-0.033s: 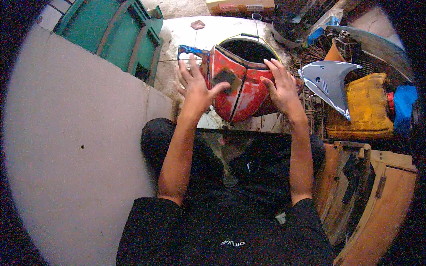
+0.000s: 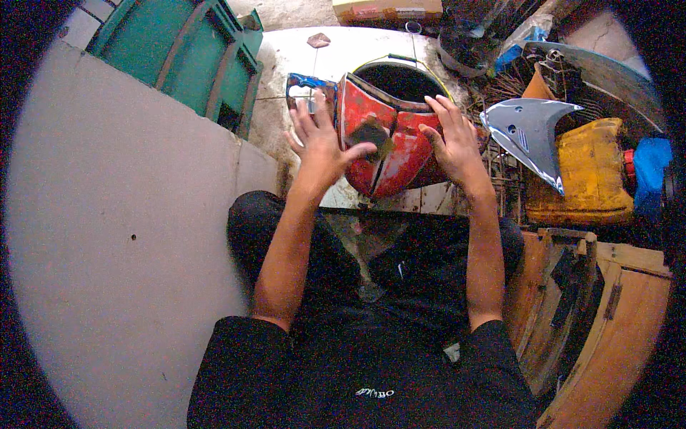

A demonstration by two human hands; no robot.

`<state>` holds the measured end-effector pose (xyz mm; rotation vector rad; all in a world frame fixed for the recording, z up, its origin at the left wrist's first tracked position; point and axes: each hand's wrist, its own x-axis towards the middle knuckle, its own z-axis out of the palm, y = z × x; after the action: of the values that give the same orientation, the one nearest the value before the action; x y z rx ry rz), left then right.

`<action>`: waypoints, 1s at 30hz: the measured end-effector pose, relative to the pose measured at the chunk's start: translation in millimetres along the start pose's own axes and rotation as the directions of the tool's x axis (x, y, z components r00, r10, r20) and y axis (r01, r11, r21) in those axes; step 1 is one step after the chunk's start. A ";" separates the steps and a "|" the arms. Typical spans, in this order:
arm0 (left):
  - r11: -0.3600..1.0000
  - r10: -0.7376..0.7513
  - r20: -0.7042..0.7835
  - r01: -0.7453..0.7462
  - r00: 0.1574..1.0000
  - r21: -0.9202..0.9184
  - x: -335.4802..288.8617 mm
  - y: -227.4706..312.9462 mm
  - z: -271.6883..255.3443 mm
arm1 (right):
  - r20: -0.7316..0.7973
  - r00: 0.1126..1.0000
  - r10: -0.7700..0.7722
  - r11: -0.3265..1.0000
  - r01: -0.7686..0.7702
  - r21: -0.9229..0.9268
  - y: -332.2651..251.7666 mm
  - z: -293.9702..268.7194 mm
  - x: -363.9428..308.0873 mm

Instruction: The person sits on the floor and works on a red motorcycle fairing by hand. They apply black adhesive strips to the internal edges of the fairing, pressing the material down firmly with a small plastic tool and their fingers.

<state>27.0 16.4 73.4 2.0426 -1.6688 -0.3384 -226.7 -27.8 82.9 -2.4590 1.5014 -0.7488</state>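
A red motorbike-style body panel (image 2: pixel 404 148), scuffed and patched with pale areas, stands in front of me with a dark round opening (image 2: pixel 400 80) at its top. My left hand (image 2: pixel 318 151) is open at the panel's left side, fingers spread, thumb pointing right. At the thumb tip is a dark, square, thin piece like sandpaper (image 2: pixel 373 136), against the red surface; whether the thumb touches it I cannot tell. My right hand (image 2: pixel 454 139) rests open on the panel's upper right side, fingers stretched along the rim. Behind my left fingers is a blue-edged part (image 2: pixel 311 82).
At right lie a grey pointed panel (image 2: pixel 525 129), a yellow jerrycan (image 2: pixel 589 171) with a red cap, and wooden furniture pieces (image 2: pixel 622 307). A pale wall (image 2: pixel 128 214) rises on my left, with a green cabinet (image 2: pixel 179 57) beyond. A cardboard box (image 2: pixel 389 10) stands far back.
My left hand has shifted slightly right and turned, its fingers still spread. The dark square piece has moved a little right and toward me. My right hand stays in place.
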 end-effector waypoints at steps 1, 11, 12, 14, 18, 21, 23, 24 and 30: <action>0.998 0.055 0.105 -0.057 0.993 0.018 -3.4 2.4 -1.2 | 0.003 1.000 0.004 1.000 -0.004 0.003 0.1 -0.3 0.3; 0.991 -0.041 -0.104 0.026 0.994 -0.134 9.6 -20.6 9.4 | -0.044 0.998 -0.046 0.998 0.044 -0.035 6.1 3.6 1.6; 0.998 -0.010 -0.073 0.005 0.997 -0.067 9.7 -18.6 8.0 | -0.053 0.997 -0.050 0.998 0.048 -0.028 3.3 2.7 2.9; 1.000 0.020 -0.035 -0.020 0.999 0.000 6.9 -15.4 3.7 | -0.057 0.997 -0.050 0.999 0.050 -0.007 4.2 3.6 2.3; 0.998 -0.053 -0.060 0.051 0.997 -0.028 9.4 -11.7 -4.6 | -0.052 0.997 -0.058 0.998 0.056 -0.030 7.4 3.5 1.8; 0.972 -0.068 -0.093 0.045 0.993 -0.232 16.7 -19.9 1.2 | -0.058 0.996 -0.060 0.997 0.057 -0.053 3.8 4.5 1.8; 0.998 0.051 0.071 -0.054 0.996 0.032 7.5 -9.7 -1.1 | -0.063 0.996 -0.067 0.997 0.064 -0.054 2.9 1.1 0.8; 0.997 0.071 0.016 -0.071 0.997 0.009 7.7 -15.7 -2.0 | -0.062 0.996 -0.065 0.997 0.062 -0.048 1.0 1.7 1.5; 0.999 0.046 0.027 -0.046 0.999 -0.011 10.7 -13.1 3.5 | -0.052 0.997 -0.049 0.998 0.047 -0.045 2.7 3.4 1.4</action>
<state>39.0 7.2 64.8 1.9972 -1.7234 -0.3599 -226.6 -30.8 79.4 -2.5349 1.4977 -0.8047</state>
